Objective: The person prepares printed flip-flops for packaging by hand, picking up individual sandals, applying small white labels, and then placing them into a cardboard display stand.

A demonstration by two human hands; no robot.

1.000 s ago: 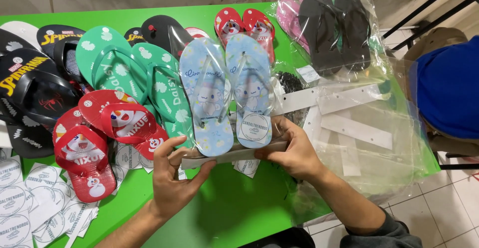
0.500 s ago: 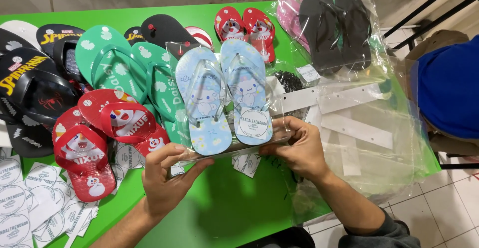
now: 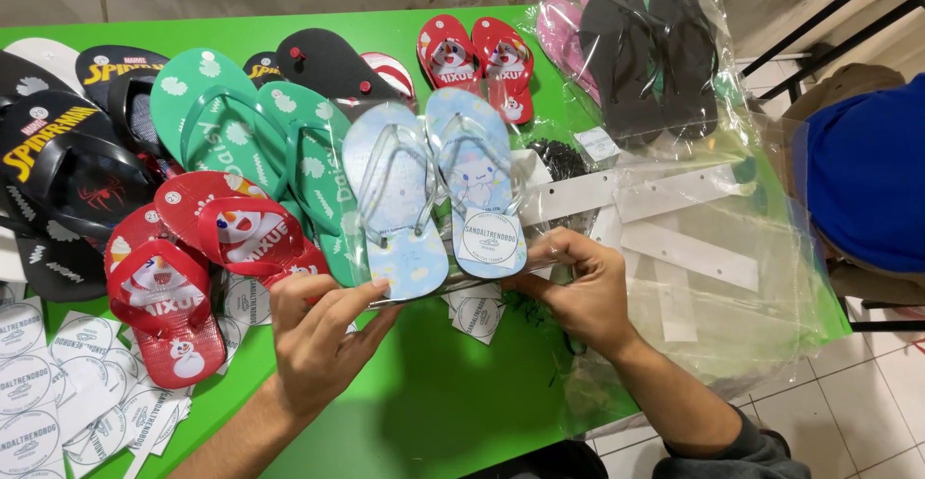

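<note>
Both hands held one clear plastic bag [image 3: 434, 199] at the middle of the frame, above the green bench [image 3: 453, 402]. Inside the bag lay one pair of pale blue flip-flops [image 3: 438, 190], two in all, side by side with heels toward the person. The left hand [image 3: 318, 330] pinched the bag's lower left edge, fingers half curled, thumb on top. The right hand [image 3: 578, 291] gripped the lower right corner, fingers closed round the plastic.

On the bench at centre left lay two green flip-flops [image 3: 251, 142]. Below them, at lower left, were two red ones [image 3: 193, 267] with a cartoon print. A second, smaller red pair [image 3: 474, 55] sat at upper centre. Several black flip-flops [image 3: 67, 180] were stacked at far left; their count could not be told. At upper right a second clear bag [image 3: 636, 55] held two black flip-flops and something pink beneath. White cardboard strips [image 3: 674, 248] lay at right under plastic, and many round white labels [image 3: 39, 392] filled the lower left corner.
</note>
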